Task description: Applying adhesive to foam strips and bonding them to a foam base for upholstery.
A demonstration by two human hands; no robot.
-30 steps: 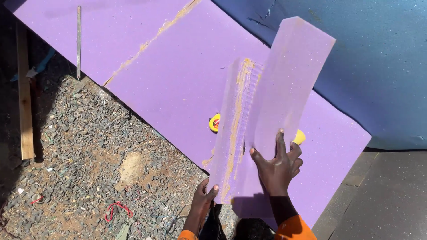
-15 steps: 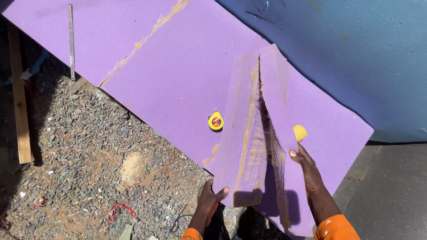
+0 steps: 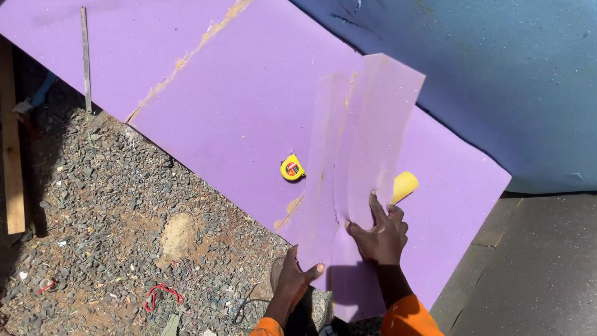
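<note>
Your left hand [image 3: 292, 283] pinches the bottom edge of a purple strip [image 3: 326, 205], your right hand [image 3: 380, 236] grips another purple strip [image 3: 379, 137] beside it, both over the big purple board [image 3: 236, 99].

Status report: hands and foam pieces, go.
Left hand grips left foam strip. Right hand holds right foam strip. Tape measure and yellow tool lie on big purple foam board.

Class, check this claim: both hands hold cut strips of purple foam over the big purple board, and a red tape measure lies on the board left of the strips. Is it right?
Not quite: the tape measure is yellow, as the head view shows. It does lie on the big purple board, left of the foam strips held by the left hand and right hand.
</note>
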